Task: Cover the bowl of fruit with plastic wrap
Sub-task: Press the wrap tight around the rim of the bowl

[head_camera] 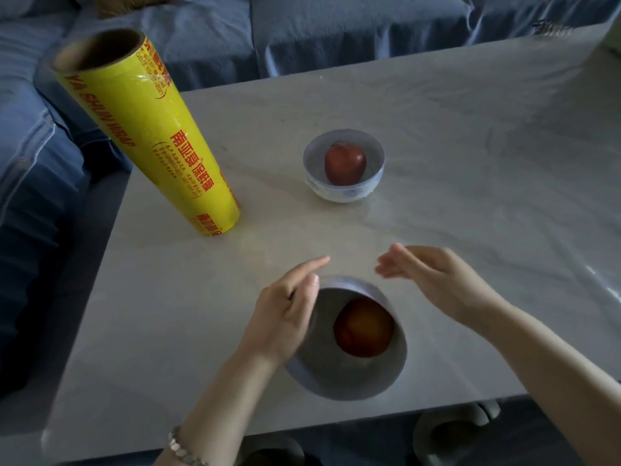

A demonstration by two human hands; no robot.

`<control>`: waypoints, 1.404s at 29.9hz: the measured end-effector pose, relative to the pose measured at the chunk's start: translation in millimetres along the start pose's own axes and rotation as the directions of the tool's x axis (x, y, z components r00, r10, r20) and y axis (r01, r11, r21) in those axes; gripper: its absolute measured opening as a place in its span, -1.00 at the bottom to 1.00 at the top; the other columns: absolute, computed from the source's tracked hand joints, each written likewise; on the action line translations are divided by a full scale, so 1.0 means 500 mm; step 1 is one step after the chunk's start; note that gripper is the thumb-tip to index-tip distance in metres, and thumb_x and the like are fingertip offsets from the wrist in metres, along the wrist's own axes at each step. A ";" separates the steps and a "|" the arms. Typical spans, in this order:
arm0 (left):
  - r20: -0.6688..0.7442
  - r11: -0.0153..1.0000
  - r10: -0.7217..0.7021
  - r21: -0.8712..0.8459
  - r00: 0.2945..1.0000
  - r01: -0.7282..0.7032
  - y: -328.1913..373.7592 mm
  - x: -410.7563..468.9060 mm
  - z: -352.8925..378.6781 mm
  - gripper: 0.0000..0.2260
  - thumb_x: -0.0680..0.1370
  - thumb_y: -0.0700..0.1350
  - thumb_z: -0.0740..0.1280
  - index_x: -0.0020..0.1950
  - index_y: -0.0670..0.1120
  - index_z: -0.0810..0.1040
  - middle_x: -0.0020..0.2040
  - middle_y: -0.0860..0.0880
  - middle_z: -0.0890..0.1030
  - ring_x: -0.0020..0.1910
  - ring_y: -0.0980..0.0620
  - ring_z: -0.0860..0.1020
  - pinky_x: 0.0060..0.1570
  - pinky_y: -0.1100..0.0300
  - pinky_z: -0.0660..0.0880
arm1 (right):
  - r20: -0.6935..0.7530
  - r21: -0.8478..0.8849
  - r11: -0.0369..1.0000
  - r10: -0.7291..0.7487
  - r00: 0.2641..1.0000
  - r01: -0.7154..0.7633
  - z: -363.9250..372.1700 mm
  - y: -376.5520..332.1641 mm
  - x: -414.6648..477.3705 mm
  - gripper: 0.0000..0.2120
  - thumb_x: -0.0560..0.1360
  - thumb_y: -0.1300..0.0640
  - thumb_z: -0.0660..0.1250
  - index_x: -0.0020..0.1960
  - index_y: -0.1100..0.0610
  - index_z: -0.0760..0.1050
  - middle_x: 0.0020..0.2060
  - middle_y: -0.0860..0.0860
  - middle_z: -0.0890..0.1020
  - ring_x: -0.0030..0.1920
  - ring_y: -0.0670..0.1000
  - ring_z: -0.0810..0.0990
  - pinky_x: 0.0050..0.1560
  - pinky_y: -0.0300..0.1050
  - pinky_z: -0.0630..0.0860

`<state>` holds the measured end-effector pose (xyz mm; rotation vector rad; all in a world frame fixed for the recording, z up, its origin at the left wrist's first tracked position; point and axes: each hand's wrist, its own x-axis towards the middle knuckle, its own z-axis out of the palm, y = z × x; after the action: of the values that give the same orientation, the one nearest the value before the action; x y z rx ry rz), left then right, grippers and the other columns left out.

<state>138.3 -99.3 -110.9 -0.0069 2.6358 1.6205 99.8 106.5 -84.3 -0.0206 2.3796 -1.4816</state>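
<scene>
- The bowl of fruit [336,381] sits close to the worktop's [470,163] front edge, where both hands can reach its rim.
- The left hand [285,311] rests at the left rim, likely steadying it. I cannot tell whether its fingers pinch anything.
- The right hand [433,280] hovers past the rim, fingers straight and holding nothing.
- The roll of wrap [151,136] stands parked near the left edge.
</scene>
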 end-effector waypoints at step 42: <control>0.027 0.972 -0.227 -0.051 0.973 0.228 -0.018 0.048 -0.008 -0.93 0.50 -0.10 0.37 -0.16 0.06 0.54 -0.26 0.17 0.63 -0.16 0.16 0.58 -0.04 0.28 0.46 | -0.291 0.747 0.646 0.531 0.796 -0.157 -0.079 0.024 0.060 -0.65 0.55 -0.18 0.10 -0.01 0.09 0.44 -0.07 0.09 0.58 -0.13 0.11 0.61 -0.39 0.08 0.60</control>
<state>114.6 -106.3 -118.0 -0.2823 2.4676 1.6036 61.9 140.6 -87.1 1.0786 1.7729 -2.2457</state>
